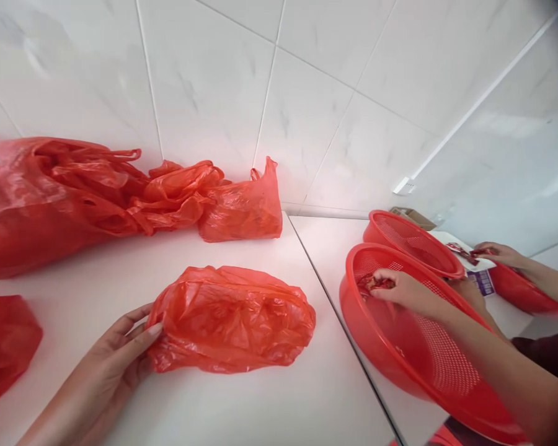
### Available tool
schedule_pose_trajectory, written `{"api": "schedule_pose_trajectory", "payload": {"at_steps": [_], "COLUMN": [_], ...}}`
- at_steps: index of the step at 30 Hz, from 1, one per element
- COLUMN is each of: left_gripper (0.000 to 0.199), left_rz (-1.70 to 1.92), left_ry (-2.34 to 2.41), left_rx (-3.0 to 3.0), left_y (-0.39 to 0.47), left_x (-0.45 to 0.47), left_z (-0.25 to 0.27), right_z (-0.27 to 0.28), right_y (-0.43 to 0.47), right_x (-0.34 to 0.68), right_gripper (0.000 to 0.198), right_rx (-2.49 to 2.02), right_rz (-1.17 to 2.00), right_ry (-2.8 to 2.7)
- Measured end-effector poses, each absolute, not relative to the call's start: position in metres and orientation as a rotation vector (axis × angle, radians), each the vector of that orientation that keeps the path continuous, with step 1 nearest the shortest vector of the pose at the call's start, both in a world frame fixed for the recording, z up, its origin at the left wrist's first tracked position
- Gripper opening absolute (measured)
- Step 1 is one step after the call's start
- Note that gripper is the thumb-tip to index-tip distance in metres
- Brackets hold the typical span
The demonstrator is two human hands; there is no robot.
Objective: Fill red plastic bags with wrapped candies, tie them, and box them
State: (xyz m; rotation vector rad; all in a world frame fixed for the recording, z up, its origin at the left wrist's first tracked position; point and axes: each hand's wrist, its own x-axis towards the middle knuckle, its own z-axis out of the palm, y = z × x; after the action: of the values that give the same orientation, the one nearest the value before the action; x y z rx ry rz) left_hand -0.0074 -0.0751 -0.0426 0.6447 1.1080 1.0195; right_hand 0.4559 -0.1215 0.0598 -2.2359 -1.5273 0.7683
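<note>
My left hand (125, 344) grips the near-left rim of a red plastic bag (232, 322), thumb over the edge and fingers behind it. The bag stands on the white tabletop with its mouth spread wide; crumpled film shows inside. My right hand (397, 290) reaches into a large red colander (411, 344) on the right, its fingers closed on a small bunch of dark red, dried-looking pieces (380, 283), perhaps dried chillies. A few light bits lie on the colander's inner wall.
Filled red plastic bags (41, 204) line the tiled wall, with a smaller one (246, 207) at their right end. Another red bag (7, 347) lies at the left. Beyond my colander stand a second red colander (413, 241) and another person's hand (495, 253) holding red pieces. A seam (335, 303) crosses the table.
</note>
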Motion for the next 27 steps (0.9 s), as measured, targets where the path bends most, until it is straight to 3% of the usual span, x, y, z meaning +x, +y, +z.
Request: {"api": "schedule_pose_trajectory", "payload": {"at_steps": [8,12,18,23,27], "left_gripper": [0.043,0.041,0.049,0.047,0.05], "left_rz": [1.06,1.047,1.068,1.068,1.049], "left_ry": [0.985,0.919,0.945,0.928,0.968], "left_rx": [0.671,0.707,0.69,0.674,0.669], "left_y": [-0.084,-0.086,-0.088,-0.088,-0.086], "left_x": [0.002,-0.001,0.0,-0.002,-0.003], "left_z": [-0.03,-0.031,-0.026,-0.026,-0.028], "right_z": [0.112,0.095,0.058,0.073,0.091], "right_y": [-0.111,-0.096,-0.068,-0.059,-0.07], "right_x": [0.343,0.266,0.226,0.264,0.337], "right_gripper": [0.023,0.013,0.03,0.03,0.025], "right_rx": [-1.894,-1.668,-1.574,-1.688,-2.085], "right_rz": [0.6,0.806,0.883,0.506,0.057], "right_ry": [-1.863,-2.182,-2.357,-2.243,-2.034]}}
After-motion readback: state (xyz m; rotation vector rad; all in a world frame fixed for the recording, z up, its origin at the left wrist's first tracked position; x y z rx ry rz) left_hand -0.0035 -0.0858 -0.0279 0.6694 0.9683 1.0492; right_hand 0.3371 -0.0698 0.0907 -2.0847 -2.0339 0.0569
